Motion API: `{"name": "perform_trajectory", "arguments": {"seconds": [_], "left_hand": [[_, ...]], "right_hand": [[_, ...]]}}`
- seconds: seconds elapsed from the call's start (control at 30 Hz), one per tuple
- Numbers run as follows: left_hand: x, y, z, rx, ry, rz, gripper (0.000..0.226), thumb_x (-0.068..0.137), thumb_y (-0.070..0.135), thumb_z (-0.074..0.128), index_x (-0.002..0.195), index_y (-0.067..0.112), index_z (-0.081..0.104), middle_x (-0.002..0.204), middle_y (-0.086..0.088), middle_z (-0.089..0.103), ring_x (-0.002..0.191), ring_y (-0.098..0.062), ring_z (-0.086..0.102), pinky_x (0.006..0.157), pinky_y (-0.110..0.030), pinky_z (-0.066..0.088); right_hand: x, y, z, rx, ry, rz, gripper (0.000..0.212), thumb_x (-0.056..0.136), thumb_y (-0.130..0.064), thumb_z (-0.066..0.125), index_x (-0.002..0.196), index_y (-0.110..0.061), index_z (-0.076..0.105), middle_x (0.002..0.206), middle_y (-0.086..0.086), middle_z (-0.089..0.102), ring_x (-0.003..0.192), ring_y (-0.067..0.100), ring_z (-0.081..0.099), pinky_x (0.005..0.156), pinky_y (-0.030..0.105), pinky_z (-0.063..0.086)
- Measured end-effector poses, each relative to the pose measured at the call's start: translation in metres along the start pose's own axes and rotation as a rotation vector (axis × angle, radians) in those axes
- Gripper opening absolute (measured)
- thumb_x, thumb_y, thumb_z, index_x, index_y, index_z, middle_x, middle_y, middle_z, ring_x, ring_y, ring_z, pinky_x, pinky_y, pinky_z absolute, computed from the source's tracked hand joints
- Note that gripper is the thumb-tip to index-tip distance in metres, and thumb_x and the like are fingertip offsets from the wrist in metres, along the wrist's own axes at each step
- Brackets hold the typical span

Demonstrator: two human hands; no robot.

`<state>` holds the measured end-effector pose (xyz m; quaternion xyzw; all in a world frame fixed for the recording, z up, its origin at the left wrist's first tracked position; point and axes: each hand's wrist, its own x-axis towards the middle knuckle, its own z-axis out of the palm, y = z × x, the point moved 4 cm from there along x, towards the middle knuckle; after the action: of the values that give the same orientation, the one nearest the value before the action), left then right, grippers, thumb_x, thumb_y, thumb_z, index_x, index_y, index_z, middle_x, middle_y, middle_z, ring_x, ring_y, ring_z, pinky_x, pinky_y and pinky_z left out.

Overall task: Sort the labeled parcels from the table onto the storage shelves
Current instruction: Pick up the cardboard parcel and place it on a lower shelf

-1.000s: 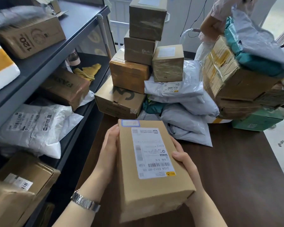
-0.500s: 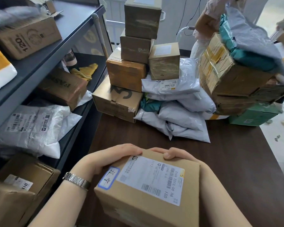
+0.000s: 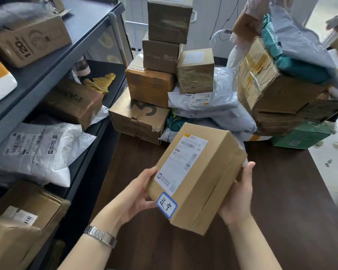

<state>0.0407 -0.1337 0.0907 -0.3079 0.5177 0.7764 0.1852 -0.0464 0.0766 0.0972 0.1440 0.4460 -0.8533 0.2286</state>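
I hold a brown cardboard parcel (image 3: 205, 172) above the dark wooden table (image 3: 281, 201), tilted, with its white shipping label and a small blue-edged handwritten sticker facing up. My left hand (image 3: 139, 191) grips its near left corner; a metal watch is on that wrist. My right hand (image 3: 236, 193) supports the right side from below. The grey metal storage shelves (image 3: 53, 61) stand at the left and carry boxes and white poly bags.
A stack of taped cardboard boxes (image 3: 164, 55) and grey poly mailers (image 3: 213, 106) fills the table's far side. A heap of boxes and green and grey bags (image 3: 281, 78) sits far right. Another person's arm (image 3: 248, 18) reaches over that heap.
The parcel has been turned around in my hands, so the blue sticker now faces me, and lifted to the right. My right hand shifted to the box's right side.
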Motion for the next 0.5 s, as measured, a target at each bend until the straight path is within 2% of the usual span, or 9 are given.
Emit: {"name": "perform_trajectory", "arguments": {"seconds": [0.1, 0.17, 0.27, 0.37, 0.4, 0.47, 0.5], "left_hand": [[0.003, -0.008, 0.003, 0.033, 0.002, 0.035, 0.037, 0.1, 0.045, 0.045, 0.128, 0.032, 0.066, 0.121, -0.002, 0.076, 0.112, -0.023, 0.071, 0.089, -0.04, 0.058], [0.004, -0.009, 0.003, 0.081, 0.023, 0.044, 0.039, 0.1, 0.045, 0.047, 0.131, 0.029, 0.063, 0.119, -0.002, 0.077, 0.113, -0.026, 0.071, 0.089, -0.041, 0.059], [0.005, -0.01, 0.001, 0.198, 0.041, 0.066, 0.04, 0.099, 0.048, 0.049, 0.131, 0.027, 0.058, 0.118, 0.001, 0.077, 0.108, -0.022, 0.074, 0.096, -0.047, 0.056], [0.003, -0.006, 0.002, 0.257, 0.04, 0.119, 0.06, 0.081, 0.065, 0.061, 0.134, 0.038, 0.055, 0.122, 0.01, 0.075, 0.114, -0.016, 0.071, 0.105, -0.05, 0.05], [0.003, -0.005, 0.003, 0.275, 0.058, 0.137, 0.068, 0.074, 0.072, 0.063, 0.134, 0.04, 0.054, 0.123, 0.013, 0.074, 0.115, -0.015, 0.07, 0.105, -0.05, 0.05], [0.002, -0.002, 0.007, 0.277, 0.102, 0.164, 0.073, 0.068, 0.079, 0.061, 0.131, 0.043, 0.051, 0.12, 0.014, 0.074, 0.11, -0.013, 0.072, 0.099, -0.04, 0.055], [0.0, 0.0, 0.01, 0.276, 0.118, 0.181, 0.067, 0.068, 0.076, 0.057, 0.127, 0.044, 0.051, 0.118, 0.014, 0.074, 0.105, -0.011, 0.073, 0.089, -0.03, 0.058]], "right_hand": [[-0.002, 0.0, 0.012, -0.164, -0.056, -0.052, 0.062, 0.088, -0.065, 0.048, 0.133, -0.024, 0.062, 0.124, 0.006, 0.075, 0.11, 0.022, 0.073, 0.088, 0.044, 0.058], [-0.003, -0.005, 0.016, -0.297, -0.025, -0.168, 0.058, 0.088, -0.055, 0.059, 0.141, -0.031, 0.051, 0.136, 0.005, 0.067, 0.121, 0.022, 0.067, 0.1, 0.049, 0.054], [-0.003, -0.012, 0.019, -0.506, 0.079, -0.371, 0.051, 0.087, -0.048, 0.061, 0.134, -0.046, 0.043, 0.139, 0.001, 0.06, 0.126, 0.016, 0.06, 0.109, 0.041, 0.047], [-0.008, -0.016, 0.025, -0.691, 0.141, -0.563, 0.034, 0.097, -0.034, 0.06, 0.126, -0.042, 0.046, 0.142, 0.003, 0.047, 0.126, 0.016, 0.056, 0.097, 0.02, 0.049], [-0.01, -0.015, 0.029, -0.763, 0.151, -0.605, 0.026, 0.098, -0.029, 0.059, 0.121, -0.039, 0.051, 0.139, 0.002, 0.045, 0.124, 0.013, 0.055, 0.097, 0.018, 0.049], [-0.013, -0.011, 0.037, -0.832, 0.1, -0.585, 0.023, 0.097, -0.04, 0.058, 0.119, -0.033, 0.058, 0.133, -0.003, 0.05, 0.118, 0.0, 0.055, 0.104, 0.027, 0.048], [-0.013, -0.007, 0.04, -0.816, 0.051, -0.531, 0.039, 0.093, -0.053, 0.057, 0.124, -0.031, 0.058, 0.134, -0.005, 0.052, 0.119, -0.004, 0.055, 0.107, 0.032, 0.048]]}}
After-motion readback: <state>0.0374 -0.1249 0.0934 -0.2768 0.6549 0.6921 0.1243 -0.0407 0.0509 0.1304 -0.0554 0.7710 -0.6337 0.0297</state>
